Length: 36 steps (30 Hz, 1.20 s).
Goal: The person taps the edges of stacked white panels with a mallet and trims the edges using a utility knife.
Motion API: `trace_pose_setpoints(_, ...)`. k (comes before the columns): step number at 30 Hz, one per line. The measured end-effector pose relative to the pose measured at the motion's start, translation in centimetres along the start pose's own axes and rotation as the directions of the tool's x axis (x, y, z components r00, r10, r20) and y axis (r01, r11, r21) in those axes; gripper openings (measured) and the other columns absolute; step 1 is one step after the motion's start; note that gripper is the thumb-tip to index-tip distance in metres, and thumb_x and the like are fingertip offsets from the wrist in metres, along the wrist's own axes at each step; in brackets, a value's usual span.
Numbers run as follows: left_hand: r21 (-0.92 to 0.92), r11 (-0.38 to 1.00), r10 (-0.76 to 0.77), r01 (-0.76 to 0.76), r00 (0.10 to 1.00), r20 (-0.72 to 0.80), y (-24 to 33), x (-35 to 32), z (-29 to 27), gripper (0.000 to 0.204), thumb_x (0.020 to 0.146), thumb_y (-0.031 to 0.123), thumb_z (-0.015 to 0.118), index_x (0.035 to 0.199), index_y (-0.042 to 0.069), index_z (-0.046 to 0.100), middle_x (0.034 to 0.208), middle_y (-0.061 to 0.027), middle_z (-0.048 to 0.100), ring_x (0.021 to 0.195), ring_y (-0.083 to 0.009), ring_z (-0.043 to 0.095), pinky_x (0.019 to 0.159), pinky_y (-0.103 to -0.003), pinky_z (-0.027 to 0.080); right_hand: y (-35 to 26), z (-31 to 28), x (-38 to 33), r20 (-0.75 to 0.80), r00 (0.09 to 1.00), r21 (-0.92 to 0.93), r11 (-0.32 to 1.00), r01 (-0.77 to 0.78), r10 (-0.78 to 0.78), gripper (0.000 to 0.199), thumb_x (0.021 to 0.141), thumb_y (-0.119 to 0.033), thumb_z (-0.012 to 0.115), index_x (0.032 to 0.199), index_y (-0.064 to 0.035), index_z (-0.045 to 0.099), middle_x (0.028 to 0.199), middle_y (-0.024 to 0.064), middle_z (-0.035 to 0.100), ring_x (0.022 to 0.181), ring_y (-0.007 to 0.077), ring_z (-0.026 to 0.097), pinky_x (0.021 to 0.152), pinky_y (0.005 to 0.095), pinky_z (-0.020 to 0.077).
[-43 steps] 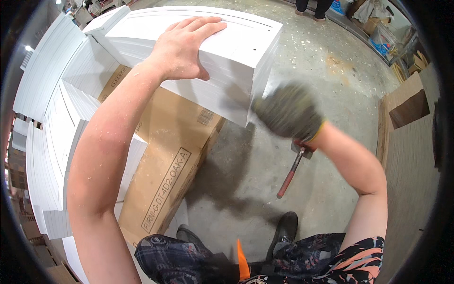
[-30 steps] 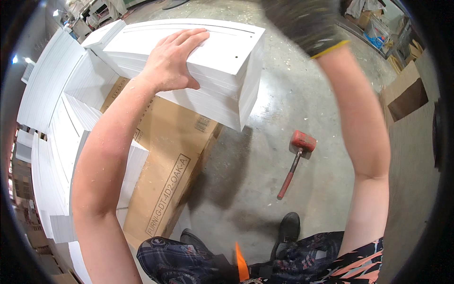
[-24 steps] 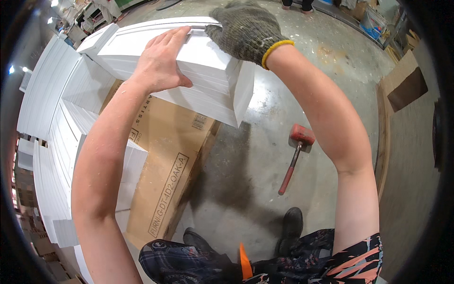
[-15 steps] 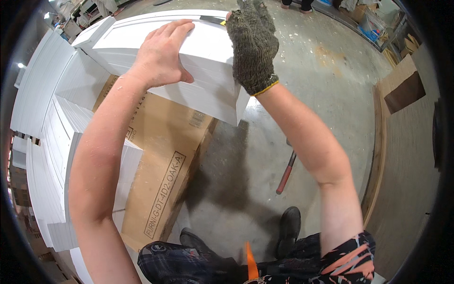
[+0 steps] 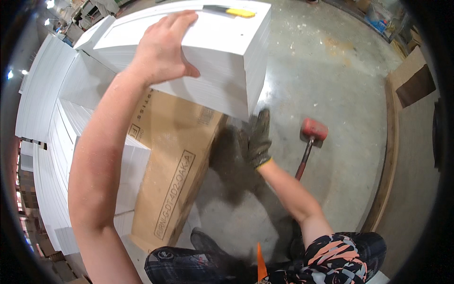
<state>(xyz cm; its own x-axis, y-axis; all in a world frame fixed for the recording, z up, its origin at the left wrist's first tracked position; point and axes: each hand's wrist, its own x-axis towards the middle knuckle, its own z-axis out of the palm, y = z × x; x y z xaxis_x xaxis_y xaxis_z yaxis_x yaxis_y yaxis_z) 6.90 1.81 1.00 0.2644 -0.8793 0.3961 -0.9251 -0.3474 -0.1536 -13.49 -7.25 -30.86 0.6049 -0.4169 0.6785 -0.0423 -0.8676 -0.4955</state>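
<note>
Up ahead, one stack of white panels (image 5: 215,66) stands beyond one brown carton (image 5: 175,156). One bare left hand (image 5: 165,45) spreads across the stack's top; one gloved right hand (image 5: 258,144) is low near its corner. One red-headed mallet (image 5: 313,130) and one yellow-handled utility knife (image 5: 230,11), atop the stack, complete the count. The panels look smooth, thinly edged, too fine to number. I cannot tell the glove's grip; the right forearm (image 5: 289,190) hides the mallet's handle end.

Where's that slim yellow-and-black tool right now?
In the head view, the slim yellow-and-black tool lies at upper centre on top of the white panel stack, just right of the bare left hand.
</note>
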Motion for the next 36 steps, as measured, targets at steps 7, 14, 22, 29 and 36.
trace_pose_setpoints(7, -0.074, 0.997, 0.005, -0.004, 1.0, 0.01, 1.2, 0.6, -0.6, 0.102, 0.049, 0.009, 0.09, 0.142, 0.011, 0.047, 0.144, -0.0094, 0.05, 0.13, -0.0325, 0.049, 0.11, -0.043, 0.041, -8.4, -9.2, 23.4, -0.291, 0.934, -0.012, 0.977, 0.211, -0.205, 0.077, 0.09, -0.038, 0.067, 0.143, 0.0082, 0.034, 0.136, 0.0363, 0.043, 0.126, 0.0544, 0.044, 0.108, 0.0564, 0.0373)
trace_pose_setpoints(14, -0.107, 0.993, 0.052, -0.054, 0.998, -0.02, 0.9, 0.2, -0.4, 0.105, 0.046, 0.008, 0.092, 0.141, 0.012, 0.047, 0.142, -0.0072, 0.053, 0.131, -0.03, 0.049, 0.111, -0.042, 0.041, -3.7, -1.2, 13.2, -0.417, 0.908, 0.167, 0.986, 0.023, 0.05, 0.099, 0.084, -0.048, 0.074, 0.151, 0.0059, 0.025, 0.15, 0.0344, 0.033, 0.137, 0.0486, 0.039, 0.111, 0.0492, 0.0376)
trace_pose_setpoints(22, -0.096, 0.995, 0.021, -0.02, 1.0, 0.01, 1.3, 0.7, -0.3, 0.107, 0.046, 0.012, 0.093, 0.143, 0.014, 0.046, 0.143, -0.0053, 0.052, 0.132, -0.0301, 0.048, 0.113, -0.044, 0.039, 4.5, 1.7, -0.2, 0.177, 0.982, -0.095, 0.994, -0.046, 0.062, 0.098, 0.088, -0.042, 0.069, 0.153, 0.0061, 0.015, 0.157, 0.0328, 0.018, 0.147, 0.0486, 0.017, 0.119, 0.0536, 0.0206)
trace_pose_setpoints(29, -0.085, 0.991, 0.099, -0.103, 0.994, -0.045, -0.2, 0.5, 0.4, 0.105, 0.047, 0.011, 0.092, 0.142, 0.014, 0.047, 0.141, -0.0064, 0.054, 0.13, -0.0303, 0.05, 0.112, -0.043, 0.041, -6.2, -6.3, 19.5, -0.46, 0.855, 0.207, 0.908, 0.363, -0.237, 0.089, 0.091, -0.04, 0.066, 0.151, 0.0088, 0.023, 0.154, 0.033, 0.026, 0.144, 0.0481, 0.026, 0.119, 0.0527, 0.0216)
trace_pose_setpoints(36, -0.148, 0.988, 0.042, -0.048, 0.998, -0.042, 0.8, 0.4, 0.2, 0.103, 0.047, 0.007, 0.091, 0.141, 0.012, 0.048, 0.142, -0.0079, 0.053, 0.13, -0.0307, 0.05, 0.111, -0.042, 0.042, 1.3, 1.3, 8.3, -0.243, 0.97, 0.14, 0.989, 0.053, -0.018, 0.086, 0.096, -0.046, 0.055, 0.152, 0.006, 0.015, 0.154, 0.0335, 0.022, 0.144, 0.0503, 0.023, 0.118, 0.0575, 0.0219)
